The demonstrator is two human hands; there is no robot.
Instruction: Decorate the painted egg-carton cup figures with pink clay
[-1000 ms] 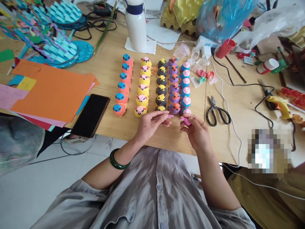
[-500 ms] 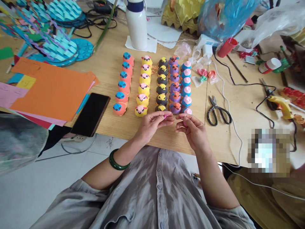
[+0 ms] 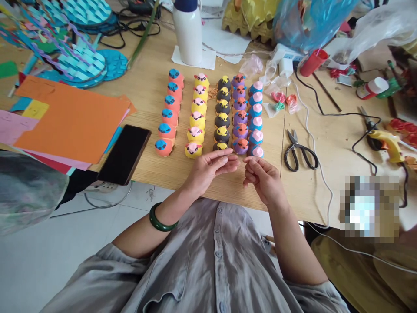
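My left hand [image 3: 211,167], with a dark green bangle [image 3: 163,218] on its wrist, has its thumb pressed to its fingers. Facing it, my right hand [image 3: 263,176] is curled, thumb against forefinger. A small gap parts the fingertips; whatever they hold is hidden. Just beyond stand rows of small domed figures with coloured tops: orange ones [image 3: 163,148], yellow ones [image 3: 194,150], black ones [image 3: 222,133], purple ones [image 3: 240,148] and blue ones with pink caps [image 3: 256,137]. The nearest black and blue figures are closest to my fingers.
Black-handled scissors [image 3: 299,152] lie right of the rows, near a white cable and a yellow glue gun [image 3: 387,143]. Leftward are a phone [image 3: 124,154] and orange paper [image 3: 71,117]. Behind stand a white flask [image 3: 188,37] and yellow egg trays [image 3: 249,19]. Another person sits at right.
Pink material showed at the fingertips of my left hand and inside my right hand; it is out of sight now. My right hand has drawn slightly right, its fingers more curled.
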